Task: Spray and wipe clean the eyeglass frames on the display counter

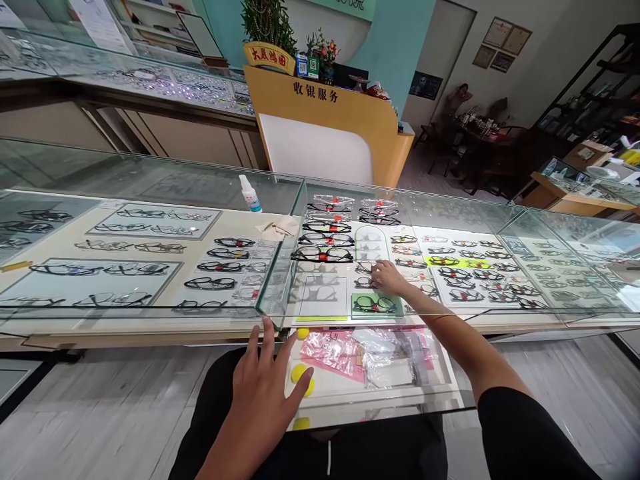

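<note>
- Left hand [263, 387]: released and holding nothing, fingers spread, palm down, by the near edge of the glass [259, 307]; I cannot tell whether my fingertips touch it. Best kept light and flat, to steady me without loading the pane.
- Drawer [327, 385]: open, below and right of my left hand, with clear packets [390, 363] in it. My sleeve and wrist should pass above these.
- Green card [399, 308]: near side of the case, one dark pair [374, 305] on it, just nearer to me than my right hand [389, 277]. My forearm crosses to its right; a raised wrist would spare the near frames.
- Right hand: fingers bent, tips at the small frames [365, 267] in the middle of the case. Whether they grasp a frame or only touch is too small to tell, as is whether glass lies between. For a sound grip, I would pinch at the bridge or rim, keep off the lenses, and lift straight up, clear of the neighbours.
- Black frames [327, 255]: a column left of my right hand, red tags at the middle, running away from me. They look raised on the glass, so a sideways sweep could knock them; I should move slowly here.
- Cloth [279, 228] and bottle [251, 195]: farther, to the left, the cloth nearer to me. Both lie well apart from my right hand's path.
</note>
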{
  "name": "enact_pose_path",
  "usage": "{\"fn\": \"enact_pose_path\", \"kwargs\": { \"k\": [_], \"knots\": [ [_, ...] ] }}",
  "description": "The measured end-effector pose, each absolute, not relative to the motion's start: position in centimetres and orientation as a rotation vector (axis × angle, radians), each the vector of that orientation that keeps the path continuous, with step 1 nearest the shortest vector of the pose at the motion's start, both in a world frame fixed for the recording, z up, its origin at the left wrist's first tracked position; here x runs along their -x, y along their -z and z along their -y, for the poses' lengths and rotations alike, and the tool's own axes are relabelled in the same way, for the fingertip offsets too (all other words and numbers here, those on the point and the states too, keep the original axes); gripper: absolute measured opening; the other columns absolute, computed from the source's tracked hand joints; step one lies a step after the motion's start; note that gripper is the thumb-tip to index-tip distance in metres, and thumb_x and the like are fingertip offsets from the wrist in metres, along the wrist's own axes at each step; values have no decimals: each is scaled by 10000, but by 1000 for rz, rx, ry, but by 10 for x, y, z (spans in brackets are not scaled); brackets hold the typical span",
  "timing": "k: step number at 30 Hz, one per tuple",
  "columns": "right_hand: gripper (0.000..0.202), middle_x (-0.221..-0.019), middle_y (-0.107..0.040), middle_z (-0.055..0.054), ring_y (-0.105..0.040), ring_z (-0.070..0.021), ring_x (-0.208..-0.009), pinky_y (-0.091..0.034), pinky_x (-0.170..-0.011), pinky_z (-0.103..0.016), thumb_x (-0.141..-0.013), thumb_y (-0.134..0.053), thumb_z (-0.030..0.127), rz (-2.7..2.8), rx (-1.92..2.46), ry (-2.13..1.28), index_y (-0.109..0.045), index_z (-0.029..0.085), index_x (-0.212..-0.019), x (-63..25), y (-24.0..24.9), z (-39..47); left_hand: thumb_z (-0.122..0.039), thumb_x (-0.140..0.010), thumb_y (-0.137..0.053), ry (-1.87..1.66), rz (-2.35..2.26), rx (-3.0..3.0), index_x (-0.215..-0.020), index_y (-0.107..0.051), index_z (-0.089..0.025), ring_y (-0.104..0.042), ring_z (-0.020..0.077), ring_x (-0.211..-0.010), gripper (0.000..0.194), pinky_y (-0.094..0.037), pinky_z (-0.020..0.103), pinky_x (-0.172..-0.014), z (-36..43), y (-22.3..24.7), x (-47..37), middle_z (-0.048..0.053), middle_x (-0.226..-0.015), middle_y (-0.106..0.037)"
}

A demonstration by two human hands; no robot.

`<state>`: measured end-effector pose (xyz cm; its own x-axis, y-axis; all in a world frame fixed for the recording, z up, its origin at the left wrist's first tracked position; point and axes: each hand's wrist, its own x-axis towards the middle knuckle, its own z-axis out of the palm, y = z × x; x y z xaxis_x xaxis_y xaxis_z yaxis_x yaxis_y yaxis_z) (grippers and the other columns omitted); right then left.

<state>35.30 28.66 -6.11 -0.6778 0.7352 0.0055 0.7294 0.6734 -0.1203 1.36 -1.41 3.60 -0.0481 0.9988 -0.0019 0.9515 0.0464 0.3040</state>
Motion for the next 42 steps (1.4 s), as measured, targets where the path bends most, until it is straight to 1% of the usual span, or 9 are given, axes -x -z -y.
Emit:
{"fn": "enact_pose_path", "kwargs": {
  "k": [6,9,12,18,23,28,34,37,42],
  "knots": [
    [185,-1301,-725,-111,-454,-386,-1474,-316,-1233,-556,-930,-697,361,2819,1295,-220,-814,225,-973,-354,63,-296,-594,-988,-508,-310,-2104,-2004,-1597,-513,-262,-74,429,-1662,694,-341,635,-1210,16,-40,-15,141,-1805,-122],
    [233,-1329,-726,-105,-453,-381,-1477,-316,-1233,-554,-959,-652,382,2804,1319,-233,-824,226,-969,-353,62,-298,-594,-986,-513,-295,-2102,-1997,-1598,-512,-266,-70,430,-1662,694,-336,634,-1215,16,-41,-14,137,-1805,-127],
    [260,-1351,-727,-105,-455,-375,-1478,-316,-1233,-555,-981,-612,361,2790,1333,-237,-833,223,-978,-352,62,-300,-599,-992,-499,-286,-2093,-1994,-1603,-502,-265,-55,427,-1664,697,-338,636,-1213,17,-43,-14,140,-1806,-121],
    [196,-1331,-737,-108,-467,-373,-1466,-326,-1224,-541,-941,-652,324,2773,1338,-243,-808,212,-906,-352,64,-299,-608,-1008,-460,-274,-2088,-1991,-1610,-488,-258,-22,413,-1669,698,-333,632,-1217,17,-46,-15,144,-1810,-78],
    [183,-1244,-749,-132,-476,-346,-1448,-324,-1220,-509,-940,-639,303,2733,1372,-211,-736,195,-1052,-352,65,-298,-606,-1012,-452,-262,-2090,-1990,-1607,-493,-254,-15,399,-1672,693,-326,627,-1223,17,-47,-15,149,-1811,-54],
    [229,-1273,-728,-133,-514,-319,-1381,-354,-1187,-462,-966,-611,291,2697,1444,-163,-684,190,-1158,-347,68,-305,-599,-1003,-476,-277,-2095,-2002,-1607,-496,-257,-23,400,-1672,695,-329,620,-1225,16,-44,-14,144,-1809,-87],
    [282,-1219,-747,-156,-571,-315,-1286,-402,-1119,-418,-953,-592,146,2642,1595,-68,-672,165,-1223,-335,74,-322,-613,-999,-486,-286,-2121,-2012,-1596,-519,-258,-73,430,-1663,696,-343,647,-1211,16,-35,-11,145,-1809,-88],
    [326,-1171,-774,-148,-609,-297,-1255,-371,-1156,-403,-931,-587,79,2655,1613,-39,-686,163,-1230,-334,76,-326,-607,-1000,-492,-289,-2115,-2019,-1600,-515,-259,-79,437,-1660,694,-345,652,-1212,17,-34,-11,141,-1805,-121],
    [340,-1141,-807,-99,-662,-249,-1232,-254,-1260,-396,-947,-578,92,2708,1592,-24,-709,187,-1246,-340,76,-326,-609,-1003,-491,-285,-2109,-2021,-1614,-493,-261,-56,435,-1663,703,-347,654,-1209,16,-35,-11,147,-1804,-119]
  ]
}}
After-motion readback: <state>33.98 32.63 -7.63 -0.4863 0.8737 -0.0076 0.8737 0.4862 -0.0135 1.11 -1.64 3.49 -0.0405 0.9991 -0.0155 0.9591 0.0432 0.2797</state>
